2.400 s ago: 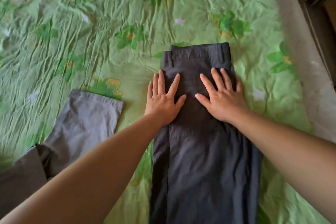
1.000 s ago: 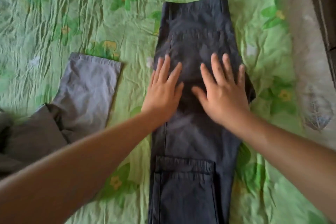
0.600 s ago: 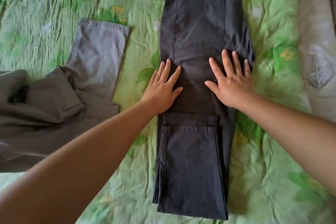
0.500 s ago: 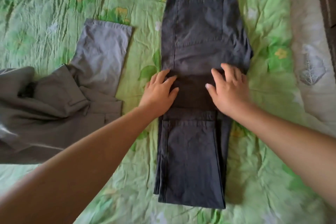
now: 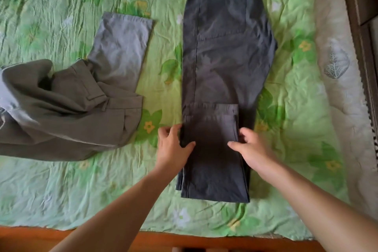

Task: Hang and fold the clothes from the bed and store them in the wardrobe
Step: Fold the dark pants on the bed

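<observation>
While the dark trousers [image 5: 223, 57] lie on the green sheet [image 5: 61, 190], long axis running away from me, fold nearest, my left hand [image 5: 173, 147] and right hand [image 5: 253, 147] pinch their opposite side edges.

The dark trousers [image 5: 223, 57] are matt woven cloth, mostly smooth, with faint creases and stitched seams. Left of them, the grey trousers [image 5: 81, 112] are a lighter matt cloth, rumpled into soft folds. Under both lies a sheet [image 5: 61, 190] of thin green flowered cloth, finely crinkled all over. Right of the dark trousers, a pale quilt [image 5: 347, 108] looks padded and stitched. Below their hem, the bed frame [image 5: 245, 244] is smooth orange-brown wood with a slight sheen.
</observation>
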The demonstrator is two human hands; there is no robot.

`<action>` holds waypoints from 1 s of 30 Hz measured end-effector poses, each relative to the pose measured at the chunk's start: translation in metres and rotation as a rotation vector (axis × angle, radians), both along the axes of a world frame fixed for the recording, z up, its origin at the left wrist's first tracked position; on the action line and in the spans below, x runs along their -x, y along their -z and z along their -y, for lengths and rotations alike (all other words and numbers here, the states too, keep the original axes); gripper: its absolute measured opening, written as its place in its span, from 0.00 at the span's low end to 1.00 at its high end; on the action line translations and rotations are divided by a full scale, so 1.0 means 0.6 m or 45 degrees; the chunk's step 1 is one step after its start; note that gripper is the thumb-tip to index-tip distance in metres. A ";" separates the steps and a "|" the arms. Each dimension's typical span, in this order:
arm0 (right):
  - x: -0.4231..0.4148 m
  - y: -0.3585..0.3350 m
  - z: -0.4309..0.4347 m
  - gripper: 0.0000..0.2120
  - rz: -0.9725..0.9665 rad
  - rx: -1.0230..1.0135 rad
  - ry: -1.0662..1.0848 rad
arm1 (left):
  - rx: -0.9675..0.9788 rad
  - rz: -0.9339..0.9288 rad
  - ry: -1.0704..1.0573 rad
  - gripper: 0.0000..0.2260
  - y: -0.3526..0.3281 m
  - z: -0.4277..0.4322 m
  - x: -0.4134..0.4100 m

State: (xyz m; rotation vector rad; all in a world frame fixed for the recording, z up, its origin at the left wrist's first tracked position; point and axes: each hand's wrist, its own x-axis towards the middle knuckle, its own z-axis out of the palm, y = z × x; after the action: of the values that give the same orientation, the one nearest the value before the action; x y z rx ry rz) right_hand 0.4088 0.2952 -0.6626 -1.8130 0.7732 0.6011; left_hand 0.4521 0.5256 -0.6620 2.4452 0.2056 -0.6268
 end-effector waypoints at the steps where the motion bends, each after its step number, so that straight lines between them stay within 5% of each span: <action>1: 0.007 -0.004 0.002 0.08 0.029 -0.042 -0.021 | 0.016 0.022 0.004 0.32 -0.001 -0.001 0.007; 5: 0.013 -0.029 -0.004 0.18 0.198 -0.182 -0.007 | 0.207 0.075 -0.090 0.33 -0.005 0.009 0.005; 9: 0.001 -0.033 -0.006 0.15 0.383 0.049 0.024 | 0.430 -0.090 -0.242 0.34 -0.004 0.020 -0.027; 13: -0.015 -0.024 -0.005 0.21 0.337 0.083 0.171 | 0.405 -0.091 -0.249 0.28 0.003 0.018 -0.056; 15: -0.020 -0.016 -0.003 0.19 0.287 -0.002 0.223 | 0.285 -0.038 -0.164 0.23 0.005 0.014 -0.064; 18: -0.023 -0.005 0.003 0.02 0.212 -0.266 0.283 | 0.163 0.076 -0.043 0.23 0.004 0.007 -0.064; 22: -0.028 -0.004 0.005 0.09 0.261 -0.460 0.357 | 0.064 0.187 0.170 0.31 0.002 0.016 -0.067; 30: -0.056 -0.034 0.015 0.10 0.293 -0.881 0.757 | 0.400 0.014 -0.052 0.34 -0.017 0.053 -0.097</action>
State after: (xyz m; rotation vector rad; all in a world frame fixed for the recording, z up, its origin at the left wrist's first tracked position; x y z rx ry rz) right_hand 0.4425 0.2860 -0.6421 -0.9303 0.7724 0.2112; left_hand 0.5104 0.4939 -0.6518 2.1364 0.1400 -0.5803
